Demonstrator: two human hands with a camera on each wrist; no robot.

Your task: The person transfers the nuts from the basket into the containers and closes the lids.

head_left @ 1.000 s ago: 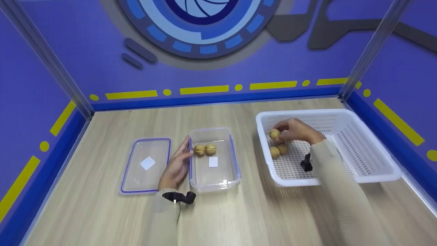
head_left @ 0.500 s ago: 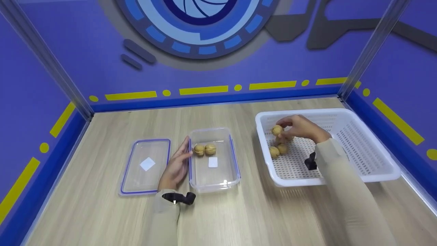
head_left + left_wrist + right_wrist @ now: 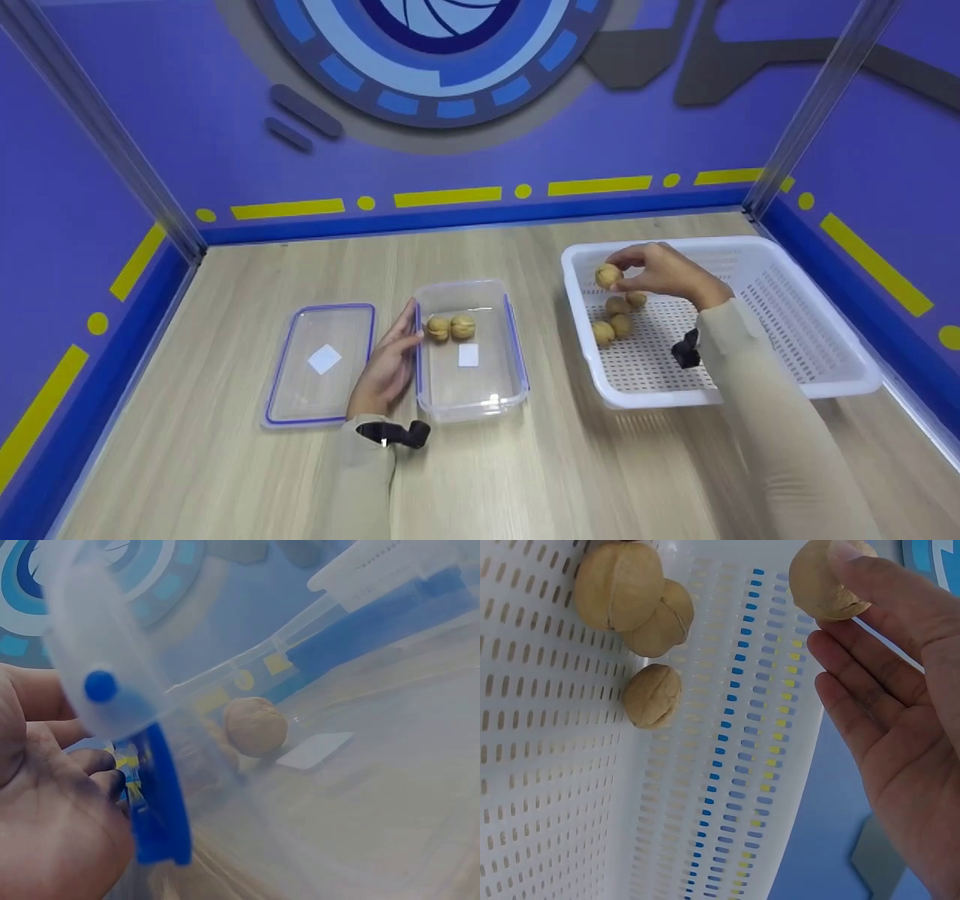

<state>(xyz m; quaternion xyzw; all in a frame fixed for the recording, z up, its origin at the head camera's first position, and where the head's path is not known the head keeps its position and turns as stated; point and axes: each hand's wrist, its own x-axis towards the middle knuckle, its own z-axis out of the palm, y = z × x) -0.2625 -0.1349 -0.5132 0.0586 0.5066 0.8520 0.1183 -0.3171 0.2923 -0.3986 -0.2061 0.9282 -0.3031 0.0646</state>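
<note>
My right hand [image 3: 664, 271] pinches a walnut [image 3: 608, 276] between thumb and fingers above the left part of a white perforated plastic basket [image 3: 832, 386]. Below it, several walnuts [image 3: 603, 333] lie on the basket floor near the left wall. In the right wrist view, the held walnut [image 3: 821, 581] sits at the fingertips, apart from the others. My left hand [image 3: 386, 371] rests against the left side of a clear plastic food box [image 3: 469, 394], its fingers fairly straight along the outer wall. Two walnuts [image 3: 463, 327] sit side by side inside the box, beside a white label [image 3: 468, 355].
A clear lid [image 3: 319, 390] with a blue seal lies flat to the left of the box. A strip of wooden table [image 3: 544, 337] separates box and basket. Purple panels [image 3: 480, 165] stand behind and at both sides.
My right hand has risen slightly and drawn back to the right with a walnut. More walnuts on the basket floor now show beneath it. The left hand has stayed against the box.
</note>
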